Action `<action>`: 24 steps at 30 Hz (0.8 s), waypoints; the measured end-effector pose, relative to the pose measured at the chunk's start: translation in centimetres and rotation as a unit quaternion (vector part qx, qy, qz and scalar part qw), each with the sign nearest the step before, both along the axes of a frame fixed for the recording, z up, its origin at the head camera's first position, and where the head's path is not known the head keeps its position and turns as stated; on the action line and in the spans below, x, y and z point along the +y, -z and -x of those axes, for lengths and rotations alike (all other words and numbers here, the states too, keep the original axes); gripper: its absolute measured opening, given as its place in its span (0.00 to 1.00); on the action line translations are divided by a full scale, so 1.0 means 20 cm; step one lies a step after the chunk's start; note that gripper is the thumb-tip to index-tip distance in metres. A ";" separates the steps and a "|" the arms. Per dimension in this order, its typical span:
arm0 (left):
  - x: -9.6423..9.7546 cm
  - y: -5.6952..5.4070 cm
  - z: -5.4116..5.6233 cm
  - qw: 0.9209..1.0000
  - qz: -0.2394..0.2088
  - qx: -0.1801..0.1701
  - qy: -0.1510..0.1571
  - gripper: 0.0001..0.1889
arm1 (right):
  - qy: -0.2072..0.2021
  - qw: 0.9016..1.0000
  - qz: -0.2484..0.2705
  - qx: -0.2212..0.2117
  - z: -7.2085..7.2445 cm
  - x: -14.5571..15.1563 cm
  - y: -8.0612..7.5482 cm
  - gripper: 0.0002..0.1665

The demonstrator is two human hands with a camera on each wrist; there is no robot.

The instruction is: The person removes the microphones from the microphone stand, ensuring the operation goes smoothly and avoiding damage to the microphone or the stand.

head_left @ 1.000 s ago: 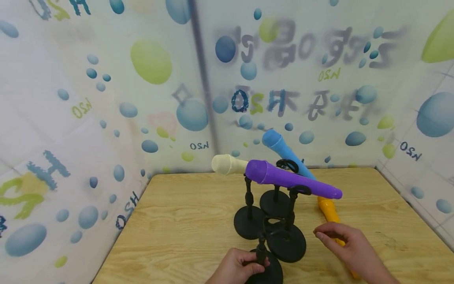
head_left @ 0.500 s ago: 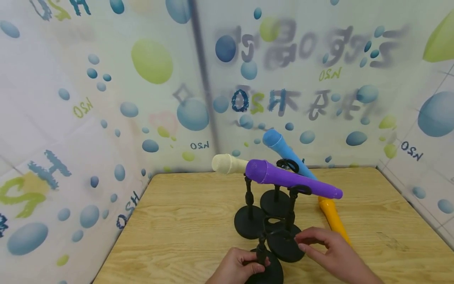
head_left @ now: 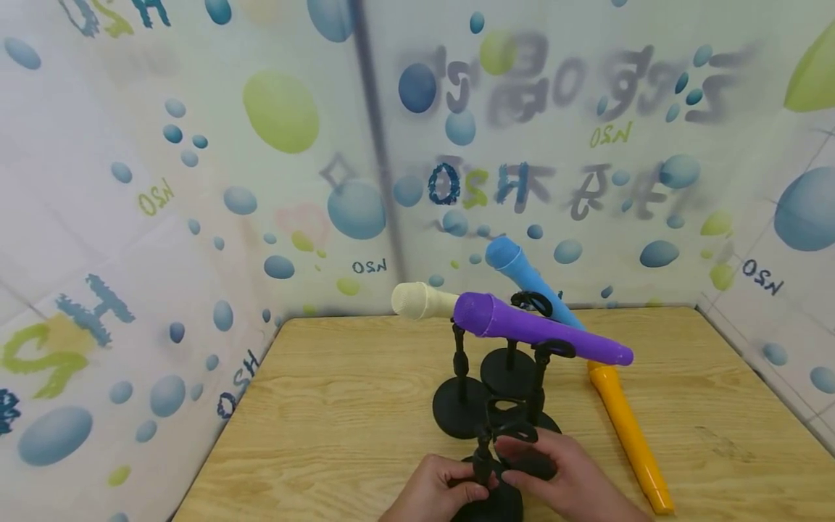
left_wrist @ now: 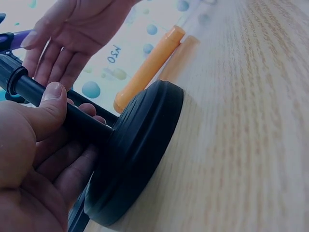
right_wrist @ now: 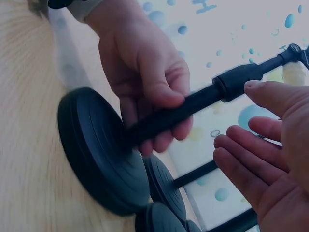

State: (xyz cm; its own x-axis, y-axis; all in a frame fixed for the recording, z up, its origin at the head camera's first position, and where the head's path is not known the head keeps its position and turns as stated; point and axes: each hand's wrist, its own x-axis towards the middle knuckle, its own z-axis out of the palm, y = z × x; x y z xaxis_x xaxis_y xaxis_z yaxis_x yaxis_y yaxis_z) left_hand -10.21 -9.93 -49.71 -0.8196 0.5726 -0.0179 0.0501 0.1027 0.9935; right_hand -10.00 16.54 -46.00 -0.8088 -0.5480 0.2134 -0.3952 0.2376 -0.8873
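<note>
My left hand (head_left: 433, 489) grips the lower pole of the nearest black microphone stand (head_left: 483, 467), thumb on one side and fingers around the other. The stand's round base (right_wrist: 99, 150) is on the table, and its clip (head_left: 518, 432) holds no microphone. My right hand (head_left: 574, 478) is beside the same stand, its fingers loosely extended. In the right wrist view its thumb tip is right at the stand's collar (right_wrist: 236, 82). Behind, a purple microphone (head_left: 541, 333) lies across the clip of another stand (head_left: 536, 388), whose base is partly hidden by my right hand.
A cream microphone (head_left: 420, 301) and a blue microphone (head_left: 522, 268) rest on two stands farther back. On the right, an orange microphone (head_left: 629, 435) lies on the wooden table (head_left: 339, 406). Printed curtains (head_left: 293, 188) surround the table's back and sides.
My right hand has moved left from over the orange microphone to the nearest stand, uncovering that microphone. The left hand has kept its grip on the pole.
</note>
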 end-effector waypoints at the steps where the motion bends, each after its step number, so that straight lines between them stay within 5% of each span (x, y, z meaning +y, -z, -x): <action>1: 0.00 0.00 0.00 1.000 -0.001 0.004 0.003 0.11 | -0.003 1.000 0.000 -0.005 0.00 -0.01 0.00 0.23; 9: -0.01 0.01 0.00 1.000 -0.007 0.018 0.014 0.13 | -0.023 0.999 0.033 0.000 -0.02 -0.09 0.04 0.19; 24: -0.01 0.00 0.00 1.000 0.001 0.016 0.021 0.14 | 0.078 0.992 0.091 0.028 -0.08 -0.24 0.06 0.16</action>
